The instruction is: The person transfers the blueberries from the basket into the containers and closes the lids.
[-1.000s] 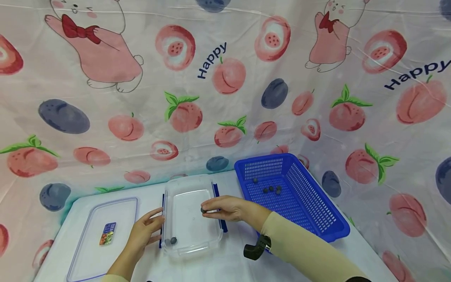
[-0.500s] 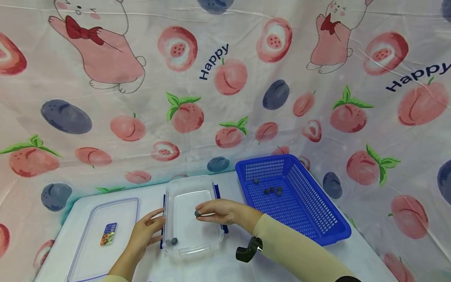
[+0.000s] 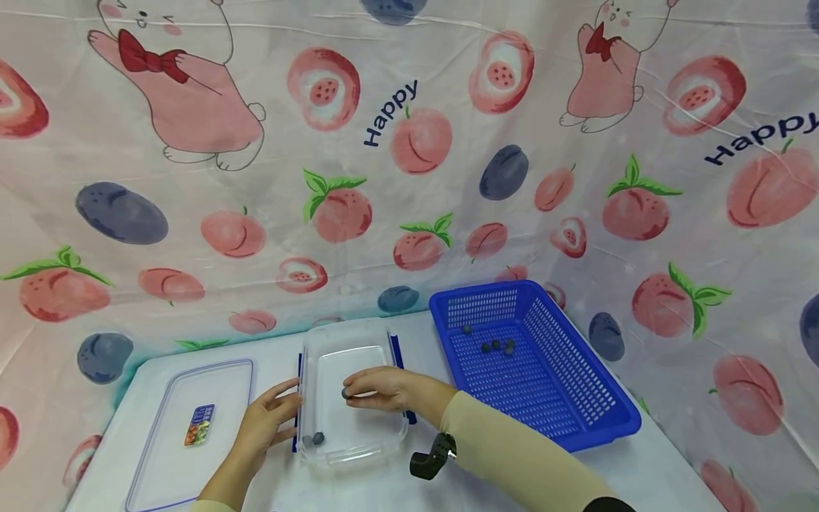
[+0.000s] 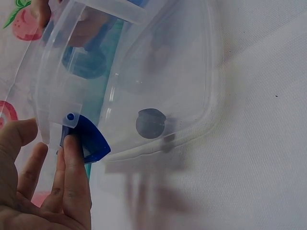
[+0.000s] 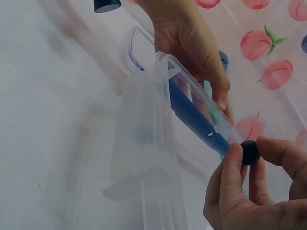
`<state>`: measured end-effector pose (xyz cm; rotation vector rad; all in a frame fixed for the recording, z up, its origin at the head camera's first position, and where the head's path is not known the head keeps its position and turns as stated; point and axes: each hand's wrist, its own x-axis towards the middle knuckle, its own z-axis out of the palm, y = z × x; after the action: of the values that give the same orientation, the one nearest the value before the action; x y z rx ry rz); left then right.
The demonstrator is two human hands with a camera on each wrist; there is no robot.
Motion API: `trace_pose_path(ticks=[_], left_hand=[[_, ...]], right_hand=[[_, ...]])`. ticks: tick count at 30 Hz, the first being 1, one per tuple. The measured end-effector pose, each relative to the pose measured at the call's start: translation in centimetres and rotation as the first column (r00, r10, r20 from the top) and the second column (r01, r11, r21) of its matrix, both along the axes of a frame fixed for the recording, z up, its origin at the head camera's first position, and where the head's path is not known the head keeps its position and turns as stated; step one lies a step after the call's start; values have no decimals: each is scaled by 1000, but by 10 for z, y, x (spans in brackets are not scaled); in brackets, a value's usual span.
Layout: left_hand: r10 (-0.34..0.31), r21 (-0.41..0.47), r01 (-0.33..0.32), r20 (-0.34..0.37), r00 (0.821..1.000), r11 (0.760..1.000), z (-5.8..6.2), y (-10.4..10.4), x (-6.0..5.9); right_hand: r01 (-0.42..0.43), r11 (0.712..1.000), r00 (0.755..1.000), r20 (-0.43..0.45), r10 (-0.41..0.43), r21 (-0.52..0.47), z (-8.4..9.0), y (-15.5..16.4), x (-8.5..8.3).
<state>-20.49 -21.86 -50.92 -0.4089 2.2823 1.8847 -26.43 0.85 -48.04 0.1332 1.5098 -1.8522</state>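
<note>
In the head view my right hand [image 3: 380,387] is over the clear plastic container [image 3: 352,446], pinching a small dark ball [image 5: 250,153] between thumb and fingertips. My left hand [image 3: 265,419] stands at the container's left side. In the left wrist view its fairly straight fingers touch the hanging blue latch [image 4: 91,141], and the thumb is close to the rim. Another dark ball [image 3: 318,439] lies inside the container at its near left corner.
Right of the container stands a blue perforated basket [image 3: 544,391] with several dark balls [image 3: 496,345] inside. A clear lid [image 3: 163,455] with a label [image 3: 200,424] lies flat at the left. A fruit-printed curtain [image 3: 358,171] hangs behind the white table [image 3: 269,476].
My right hand has moved left and slightly toward me across the container, with the ball still pinched. The left hand stays at the container's side.
</note>
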Motion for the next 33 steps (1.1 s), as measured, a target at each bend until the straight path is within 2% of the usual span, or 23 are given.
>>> trace_pose_path(ticks=[7, 12, 18, 25, 33], left_hand=[[4, -6, -4, 2, 1000, 1000, 0, 1, 0], [5, -7, -5, 2, 1000, 1000, 0, 2, 0], [5, -6, -5, 1, 1000, 1000, 1, 1, -1], [12, -9, -12, 2, 1000, 1000, 1, 2, 0], [12, -3, -12, -7, 1000, 1000, 1, 2, 1]], right_hand=[[-14, 999, 999, 40, 12, 48, -11, -10, -1], [12, 997, 998, 55, -16, 73, -21, -16, -1], [10, 992, 999, 47, -16, 126, -28, -22, -2], [-28, 961, 999, -15, 33, 276, -34, -26, 3], [28, 922, 998, -57, -6, 386, -39, -33, 4]])
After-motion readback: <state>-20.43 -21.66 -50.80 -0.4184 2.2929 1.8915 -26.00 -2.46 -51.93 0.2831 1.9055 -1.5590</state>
